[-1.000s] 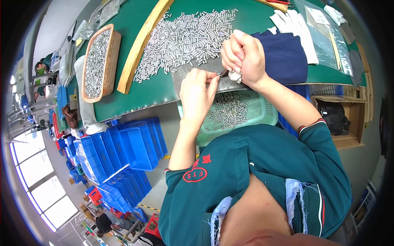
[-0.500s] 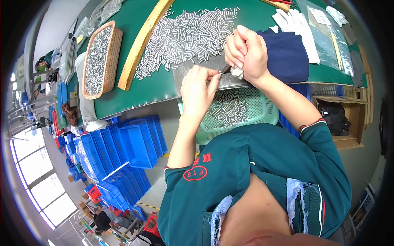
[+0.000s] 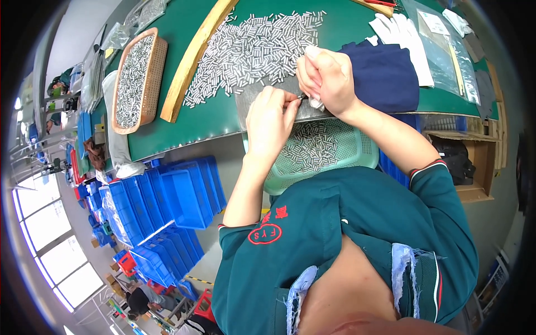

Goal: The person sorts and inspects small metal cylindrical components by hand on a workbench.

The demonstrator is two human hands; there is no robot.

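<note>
- what's the left hand (image 3: 271,120) doing?
- thumb and index finger are pinched together on a small metal pin (image 3: 302,96), held over the grey plate (image 3: 244,104) by the near edge of the green table (image 3: 201,121).
- and the right hand (image 3: 330,81)?
- its fingers are curled tight, clamped on a white-wrapped tool (image 3: 316,104) just beside the pin; i can't tell whether the two touch.
- where are the others like it?
- a loose heap of pins (image 3: 257,50) lies beyond the hands, between a wooden strip (image 3: 194,61) and a folded navy cloth (image 3: 385,78). more fill a tan basket (image 3: 152,95) left of the strip, and a pale green basket (image 3: 358,146) below the table edge.
</note>
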